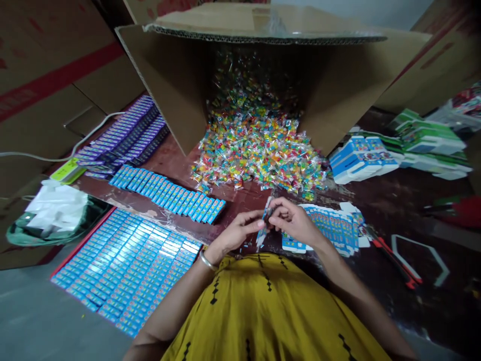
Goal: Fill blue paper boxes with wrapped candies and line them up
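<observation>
In front of my body, my left hand (pixel 240 230) and my right hand (pixel 295 219) hold a small blue-and-white carton (pixel 260 239) between them, seen nearly edge-on. Fingers and thumbs of both hands are closed around it, and whether anything is inside it I cannot tell. Beneath and beside my right forearm lies a fanned stack of flat blue cartons (pixel 334 228). Beyond my hands, a pile of clear candy packets (pixel 255 150) with colourful pieces spills from a large cardboard box (pixel 169 80) on its side. A row of filled-looking blue cartons (pixel 169 194) stands left of my left hand.
Many blue cartons (pixel 128 265) fill a red-edged tray at lower left. Purple cartons (pixel 124 133), a power strip (pixel 67 170) and a green bag (pixel 22 228) are further left. Right are blue carton stacks (pixel 361 158), green ones (pixel 432 138) and a red-black tool (pixel 398 260).
</observation>
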A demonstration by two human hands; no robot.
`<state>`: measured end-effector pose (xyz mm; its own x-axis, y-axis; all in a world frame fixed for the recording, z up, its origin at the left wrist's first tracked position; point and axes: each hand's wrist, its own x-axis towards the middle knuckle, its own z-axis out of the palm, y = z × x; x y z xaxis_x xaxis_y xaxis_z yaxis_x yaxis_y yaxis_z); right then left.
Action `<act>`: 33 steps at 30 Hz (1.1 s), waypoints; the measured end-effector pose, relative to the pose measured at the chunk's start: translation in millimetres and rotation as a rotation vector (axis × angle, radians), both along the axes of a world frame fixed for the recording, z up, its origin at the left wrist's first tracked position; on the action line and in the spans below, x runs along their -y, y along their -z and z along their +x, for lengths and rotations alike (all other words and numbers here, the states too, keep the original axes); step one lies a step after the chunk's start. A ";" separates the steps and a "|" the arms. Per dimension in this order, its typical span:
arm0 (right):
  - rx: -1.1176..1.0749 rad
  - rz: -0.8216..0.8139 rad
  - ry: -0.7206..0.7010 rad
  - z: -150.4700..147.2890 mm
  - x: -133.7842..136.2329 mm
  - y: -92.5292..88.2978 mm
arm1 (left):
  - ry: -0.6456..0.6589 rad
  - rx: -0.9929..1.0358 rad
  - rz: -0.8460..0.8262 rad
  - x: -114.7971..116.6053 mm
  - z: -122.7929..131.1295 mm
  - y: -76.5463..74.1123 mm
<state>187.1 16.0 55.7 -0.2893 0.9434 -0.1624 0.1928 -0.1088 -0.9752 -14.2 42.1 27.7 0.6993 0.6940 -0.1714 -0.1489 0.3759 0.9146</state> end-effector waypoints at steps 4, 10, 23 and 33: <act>0.102 -0.231 -0.320 14.5 -10.2 -9.9 | 0.154 -0.107 0.154 7.6 -5.5 2.2; 0.021 -0.068 0.095 4.0 -11.2 -1.1 | -0.143 -0.049 -0.041 15.2 3.1 15.5; 0.018 0.206 0.507 -37.1 2.8 36.9 | -0.704 -0.132 0.188 22.3 17.3 8.1; 0.144 0.329 0.488 -37.6 5.7 43.8 | -0.327 -0.158 0.225 13.9 3.1 4.7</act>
<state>149.5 10.3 11.9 0.1928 0.9689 0.1554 0.3291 0.0854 -0.9404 -11.2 28.1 23.0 0.4137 0.9070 -0.0781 -0.0784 0.1209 0.9896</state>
